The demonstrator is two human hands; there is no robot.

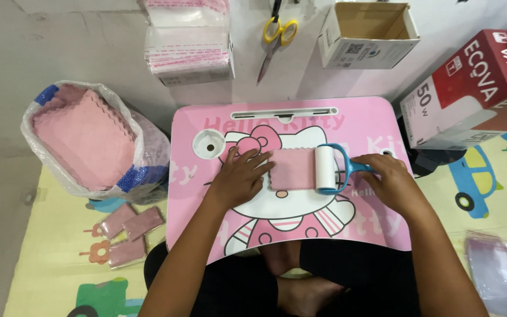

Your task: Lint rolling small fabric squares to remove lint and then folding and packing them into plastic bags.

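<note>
A small pink cloth (293, 169) with wavy edges lies in the middle of a pink lap table (206, 235) with a cartoon cat picture. My left hand (240, 177) lies flat with spread fingers on the cloth's left edge. My right hand (388, 179) grips the blue handle of a lint roller (327, 168), whose white roll rests upright across the cloth's right edge.
A plastic bag full of pink cloths (86, 138) stands left of the table. Three packed cloths (127, 232) lie on the play mat below it. Stacks of clear bags (189, 41), yellow-handled scissors (277, 36), an open carton (368, 34), a red-and-white box (476, 88) sit behind. More clear bags (494, 273) lie right.
</note>
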